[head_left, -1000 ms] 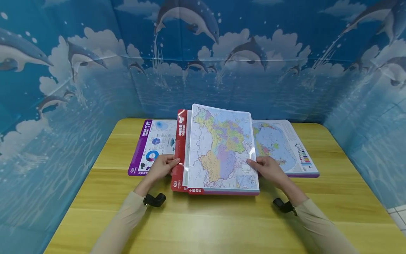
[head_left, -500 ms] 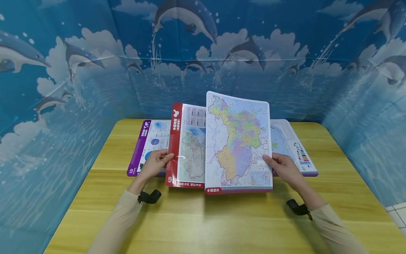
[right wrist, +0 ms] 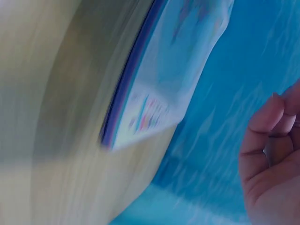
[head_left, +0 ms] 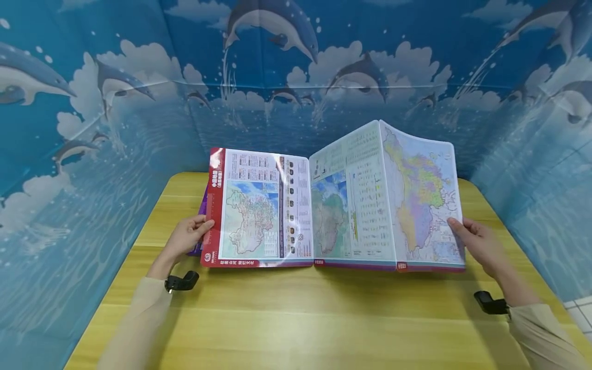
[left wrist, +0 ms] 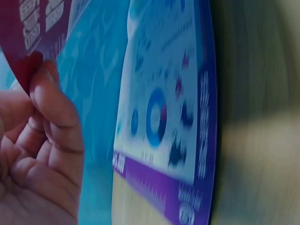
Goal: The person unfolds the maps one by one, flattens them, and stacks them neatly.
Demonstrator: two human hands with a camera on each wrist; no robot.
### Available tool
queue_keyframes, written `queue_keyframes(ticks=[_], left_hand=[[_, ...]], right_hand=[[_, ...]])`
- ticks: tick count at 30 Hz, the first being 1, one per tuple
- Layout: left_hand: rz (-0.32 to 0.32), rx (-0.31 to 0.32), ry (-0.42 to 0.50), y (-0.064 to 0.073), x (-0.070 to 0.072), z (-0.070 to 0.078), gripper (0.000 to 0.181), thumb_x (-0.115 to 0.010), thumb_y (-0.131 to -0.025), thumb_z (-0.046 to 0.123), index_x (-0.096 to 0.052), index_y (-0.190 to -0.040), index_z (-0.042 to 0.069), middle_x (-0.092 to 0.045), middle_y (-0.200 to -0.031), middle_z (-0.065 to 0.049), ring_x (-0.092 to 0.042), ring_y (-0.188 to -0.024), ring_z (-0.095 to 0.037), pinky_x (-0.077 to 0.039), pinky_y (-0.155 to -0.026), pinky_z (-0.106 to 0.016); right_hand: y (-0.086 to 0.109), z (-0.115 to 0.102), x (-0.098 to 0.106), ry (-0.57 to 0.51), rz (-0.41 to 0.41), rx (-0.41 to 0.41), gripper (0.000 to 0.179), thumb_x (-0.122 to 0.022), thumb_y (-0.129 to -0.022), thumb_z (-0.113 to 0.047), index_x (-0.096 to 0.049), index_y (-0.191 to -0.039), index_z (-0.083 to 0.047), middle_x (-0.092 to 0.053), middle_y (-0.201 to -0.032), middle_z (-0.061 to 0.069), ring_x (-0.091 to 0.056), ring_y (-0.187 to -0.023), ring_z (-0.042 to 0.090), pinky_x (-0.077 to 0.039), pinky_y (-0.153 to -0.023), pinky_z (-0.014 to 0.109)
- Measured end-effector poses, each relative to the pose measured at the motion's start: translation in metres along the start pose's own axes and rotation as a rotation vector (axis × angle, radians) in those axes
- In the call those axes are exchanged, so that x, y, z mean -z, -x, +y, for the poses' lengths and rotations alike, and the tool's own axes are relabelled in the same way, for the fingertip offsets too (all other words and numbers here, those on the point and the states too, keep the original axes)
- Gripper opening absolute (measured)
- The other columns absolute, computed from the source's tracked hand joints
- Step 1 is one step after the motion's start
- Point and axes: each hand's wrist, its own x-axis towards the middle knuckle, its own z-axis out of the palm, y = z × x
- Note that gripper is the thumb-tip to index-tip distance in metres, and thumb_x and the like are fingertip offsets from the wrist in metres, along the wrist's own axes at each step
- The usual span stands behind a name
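A folding map point(head_left: 265, 205) with a red left border is spread in the air above the table, its panels bent in a zigzag. My left hand point(head_left: 187, 236) pinches its red left edge between thumb and fingers; the left wrist view shows the thumb on the red corner. At the far right edge my right hand point(head_left: 481, 244) grips the coloured map panel point(head_left: 423, 200) with the thumb in front. Behind and below lies a second folding map with a purple border point(left wrist: 159, 187), mostly hidden in the head view. The right wrist view shows its other end point(right wrist: 150, 108) on the table.
The yellow wood-grain table point(head_left: 296, 318) extends in front of the maps. A blue curtain printed with dolphins point(head_left: 296, 113) hangs behind the table and along both sides. White floor tiles point(head_left: 580, 311) show at the lower right.
My hands have moved apart, left hand leftward and right hand rightward. The red-bordered map has unfolded from an overlapping stack into several visible panels, covering most of the purple-bordered one.
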Motion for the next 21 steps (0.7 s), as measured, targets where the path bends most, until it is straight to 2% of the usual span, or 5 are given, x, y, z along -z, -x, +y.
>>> queue_keyframes(ticks=[3,6,13,19,21], left_hand=[[-0.006,0.005,0.010,0.002,0.016,-0.009,0.042,-0.053,-0.099,0.024,-0.052,-0.123,-0.011,-0.068,-0.090,-0.015,-0.066,-0.071,-0.016,-0.054,-0.065,-0.035],[-0.021,0.002,0.012,0.000,0.033,-0.021,0.048,-0.052,-0.099,0.026,-0.048,-0.128,-0.012,-0.068,-0.095,-0.015,-0.066,-0.074,-0.014,-0.054,-0.066,-0.035],[-0.024,-0.010,-0.001,0.003,0.058,-0.026,0.049,-0.052,-0.099,0.025,-0.045,-0.128,-0.015,-0.068,-0.089,0.003,-0.065,-0.074,-0.010,-0.055,-0.066,-0.032],[-0.048,0.018,0.006,0.001,0.063,-0.033,0.049,-0.052,-0.099,0.025,-0.047,-0.125,-0.017,-0.068,-0.091,-0.003,-0.065,-0.074,-0.012,-0.054,-0.065,-0.031],[-0.041,0.053,-0.036,0.002,0.064,-0.035,0.051,-0.053,-0.098,0.028,-0.050,-0.123,-0.016,-0.068,-0.091,-0.006,-0.064,-0.073,-0.012,-0.054,-0.065,-0.032]], right_hand=[[0.000,0.010,0.017,0.060,0.034,-0.037,0.043,-0.042,-0.100,-0.041,-0.055,-0.120,-0.006,-0.060,-0.101,0.004,-0.056,-0.089,0.013,-0.046,-0.068,0.025],[0.001,0.016,0.030,0.109,0.084,-0.056,0.047,-0.042,-0.099,-0.043,-0.054,-0.120,-0.002,-0.059,-0.099,0.007,-0.054,-0.084,0.015,-0.045,-0.062,0.030],[0.006,0.023,0.048,0.141,0.159,-0.082,0.038,-0.047,-0.097,-0.045,-0.055,-0.086,-0.010,-0.048,-0.061,-0.008,-0.043,-0.052,0.013,-0.036,-0.043,0.034],[0.006,0.029,0.047,0.239,0.142,-0.118,0.064,-0.045,-0.097,-0.047,-0.052,-0.120,0.012,-0.058,-0.092,0.017,-0.045,-0.069,0.017,-0.037,-0.049,0.032],[0.006,0.032,0.045,0.266,0.132,-0.137,0.067,-0.043,-0.097,-0.050,-0.053,-0.113,0.014,-0.051,-0.084,0.021,-0.041,-0.065,0.021,-0.035,-0.048,0.033]])
